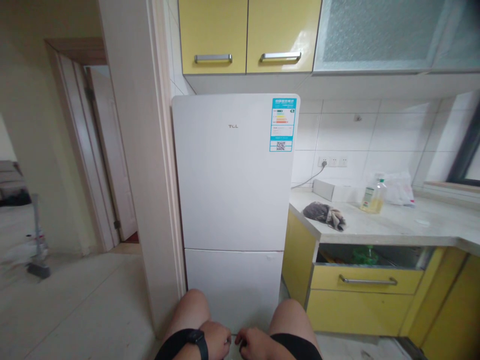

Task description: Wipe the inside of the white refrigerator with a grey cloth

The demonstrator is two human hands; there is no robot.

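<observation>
Left hand [215,341], right hand [255,344], one fridge [232,190]

The left hand [215,341] wears a black watch [195,338] on the wrist just behind the fingers. It has a smooth dark strap and a rounded dark face with a faint sheen. The right hand [255,345] is bare. So are the left knee [191,310] and the right knee [288,315], just beyond the fingers. Black shorts [298,346] cover the thighs on either side of the fingers, as a broad patch outward of the watch and a curved hem beside the right hand. The frame's bottom edge cuts off the rest.
</observation>
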